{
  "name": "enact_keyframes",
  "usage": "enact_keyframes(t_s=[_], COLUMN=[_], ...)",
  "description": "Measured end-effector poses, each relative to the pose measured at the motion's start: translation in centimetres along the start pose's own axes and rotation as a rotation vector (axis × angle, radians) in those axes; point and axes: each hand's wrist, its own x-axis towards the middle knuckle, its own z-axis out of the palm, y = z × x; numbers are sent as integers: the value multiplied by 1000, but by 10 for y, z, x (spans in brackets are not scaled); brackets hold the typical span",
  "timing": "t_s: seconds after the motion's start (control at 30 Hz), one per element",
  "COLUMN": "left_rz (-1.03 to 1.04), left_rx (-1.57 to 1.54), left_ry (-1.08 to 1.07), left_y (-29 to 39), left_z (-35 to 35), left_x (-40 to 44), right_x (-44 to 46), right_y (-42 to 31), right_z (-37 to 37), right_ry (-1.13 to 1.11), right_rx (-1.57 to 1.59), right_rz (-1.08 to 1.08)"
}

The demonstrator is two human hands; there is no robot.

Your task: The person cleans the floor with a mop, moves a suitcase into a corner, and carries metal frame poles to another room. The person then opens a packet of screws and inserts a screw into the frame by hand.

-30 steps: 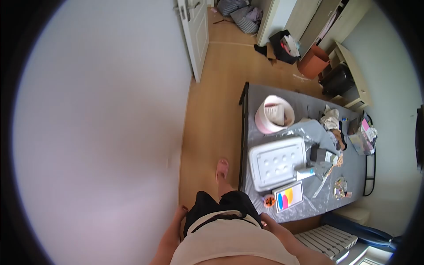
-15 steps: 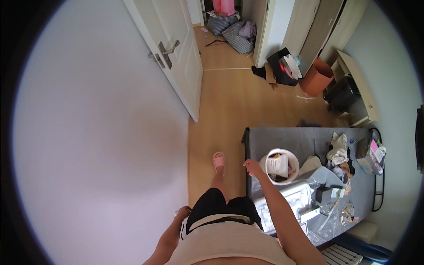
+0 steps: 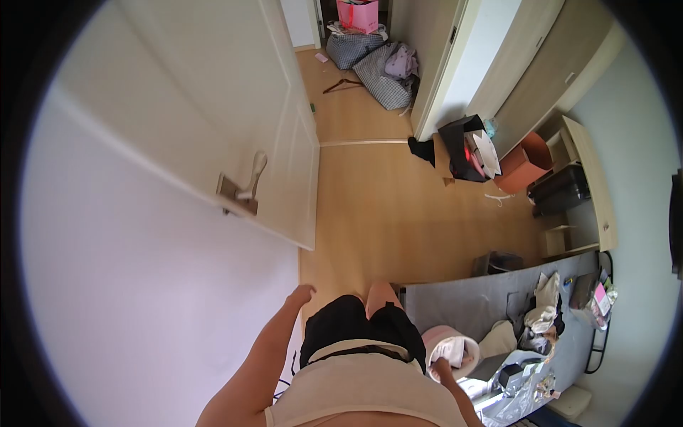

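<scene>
My left hand [image 3: 304, 293] hangs beside the wall at the left, near the open door's lower edge, its fingers loosely bent and nothing seen in them. At the lower right, my right hand [image 3: 440, 368] overlaps the near rim of a pale pink and white bucket [image 3: 473, 364] on the grey bed surface. Its fingers look loose; whether they touch the rim is unclear. A white packet [image 3: 449, 349] and other items fill the bucket.
The white door [image 3: 263, 92] with its metal handle [image 3: 250, 181] stands open at left. Checked bags [image 3: 384, 75] lie beyond the doorway. A black box [image 3: 461, 160], an orange bin [image 3: 523, 165] and a desk [image 3: 594, 192] stand ahead. Clothes [image 3: 544, 302] and plastic wrap lie on the bed [image 3: 434, 302].
My body has moved forward, so the door and bed appear nearer and lower. My left hand has swung forward; my right hand has dropped back beside the bucket.
</scene>
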Motion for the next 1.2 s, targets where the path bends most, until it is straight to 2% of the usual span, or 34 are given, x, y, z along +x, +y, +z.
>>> enact_keyframes(t_s=[0.07,0.13,0.17,0.23,0.3,0.33,0.4,0.43,0.5,0.57,0.6,0.63,0.67,0.7,0.73,0.8,0.83,0.9,0.97,1.03,1.07,1.1,1.13,1.2], left_rz=[140,165,159,186,90,21,-195,-345,-545,-644,-664,-647,-608,-566,-569,-569,-466,-476,-461,-244,-140,0,146,278], left_rx=[-113,-500,-499,-595,-533,-534,-411,-291,-232,-367,-510,-736,-810,-877,-890,-643,-330,-296,-197,-73,-44,-301,-386,-758], left_ry=[212,242,248,192,117,158,-7,-156,-417,-516,-267,-161,-68,23,24,-93,-69,-133,-264,-97,11,311,406,407], left_y=[55,82,91,101,86,76,28,14,-11,-56,32,33,35,35,32,26,34,29,33,42,68,102,149,228], left_z=[-50,-73,-83,-98,-101,-94,-73,-70,-69,-66,-143,-151,-156,-164,-170,-189,-208,-255,-311,-372,-422,-473,-535,-636], left_x=[43,90,105,132,153,155,169,170,182,196,180,192,210,231,254,297,335,377,426,477,494,502,507,512], right_x=[-16,-5,11,48,105,130,177,220,309,372,396,410,425,443,458,473,503,536,530,519,522,529,526,521], right_y=[-36,-52,-57,-77,-99,-118,-169,-173,-189,-232,-261,-290,-327,-363,-396,-454,-487,-509,-520,-518,-508,-493,-484,-474], right_z=[-22,-21,-25,-94,-192,-248,-356,-388,-464,-561,-608,-659,-697,-731,-760,-787,-800,-795,-791,-792,-785,-778,-777,-785], right_ry=[11,32,67,-139,-345,-449,-538,-464,-142,52,153,292,456,459,462,466,479,405,481,451,431,411,332,207], right_rx=[154,186,173,248,296,326,360,281,2,-10,58,12,110,150,191,230,208,97,-41,22,74,130,87,-3], right_rz=[64,35,-5,108,216,292,375,265,17,-1,-15,-289,-333,-353,-371,-536,-588,-558,-532,-377,-387,-399,-285,-127])
